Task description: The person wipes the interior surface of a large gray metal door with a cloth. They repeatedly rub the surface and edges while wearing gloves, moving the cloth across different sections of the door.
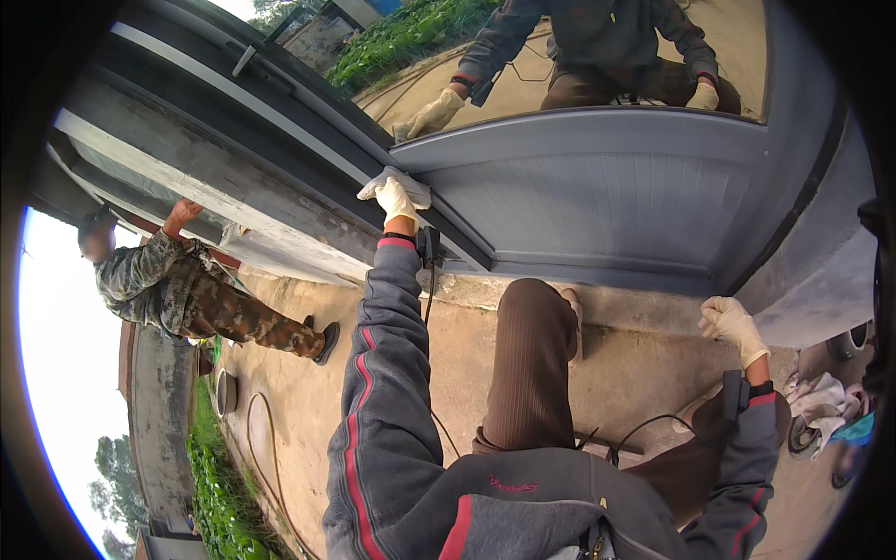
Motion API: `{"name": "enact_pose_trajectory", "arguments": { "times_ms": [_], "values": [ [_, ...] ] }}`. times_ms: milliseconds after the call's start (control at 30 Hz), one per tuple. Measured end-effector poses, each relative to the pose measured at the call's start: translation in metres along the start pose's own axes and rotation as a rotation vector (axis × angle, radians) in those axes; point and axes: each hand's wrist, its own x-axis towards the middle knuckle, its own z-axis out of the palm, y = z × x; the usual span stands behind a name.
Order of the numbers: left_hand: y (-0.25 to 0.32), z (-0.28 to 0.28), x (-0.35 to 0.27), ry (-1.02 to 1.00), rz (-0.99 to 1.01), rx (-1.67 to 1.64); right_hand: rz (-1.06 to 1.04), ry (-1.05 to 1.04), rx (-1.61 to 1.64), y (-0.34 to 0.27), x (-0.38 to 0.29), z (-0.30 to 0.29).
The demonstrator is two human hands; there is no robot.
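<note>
My left hand [396,203], in a pale glove, grips a light grey folded cloth [413,187]. The cloth lies against the grey frame of a door [595,189], near the lower left corner of its glass pane [518,84]. My left arm is stretched out forward. My right hand [736,329], gloved too, is held with curled fingers to the right of the door's lower corner, above my right knee. Nothing shows in its fingers. Vertical grooves run down the door's lower panel. The pane mirrors my torso and both gloved hands.
To the left a person [203,287] in camouflage clothing reaches up to a window ledge. A hose [269,448] lies on the concrete ground beside a basin [225,393]. Rags [819,402] lie at the right. A concrete step [637,315] runs under the door.
</note>
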Motion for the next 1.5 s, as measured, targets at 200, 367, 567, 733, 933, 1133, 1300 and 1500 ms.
{"name": "enact_pose_trajectory", "arguments": {
  "times_ms": [200, 367, 567, 733, 933, 1133, 1300, 1500],
  "values": [
    [-0.009, 0.058, -0.013, -0.022, 0.224, -0.122, 0.014, 0.008, -0.116, -0.010, 0.001, 0.002],
    [-0.009, 0.081, -0.049, -0.068, 0.328, 0.026, -0.020, -0.019, -0.112, -0.016, -0.006, 0.007],
    [-0.005, 0.150, -0.129, -0.229, 0.239, 0.219, 0.015, -0.003, -0.380, -0.009, -0.017, 0.000],
    [0.005, 0.215, -0.200, -0.373, 0.291, 0.088, 0.002, 0.101, -0.464, -0.007, -0.033, -0.007],
    [0.034, 0.285, -0.299, -0.704, -0.157, 0.026, 0.053, 0.095, -0.462, -0.005, -0.048, -0.024],
    [0.059, 0.360, -0.366, -1.018, -0.204, -0.026, 0.056, 0.148, -0.485, 0.011, -0.041, -0.032],
    [0.057, 0.396, -0.395, -1.116, -0.264, -0.028, 0.123, 0.161, -0.430, 0.014, -0.037, -0.039],
    [0.054, 0.356, -0.347, -1.188, -0.459, -0.305, 0.129, 0.122, -0.381, 0.003, -0.029, -0.041]
  ]
}}
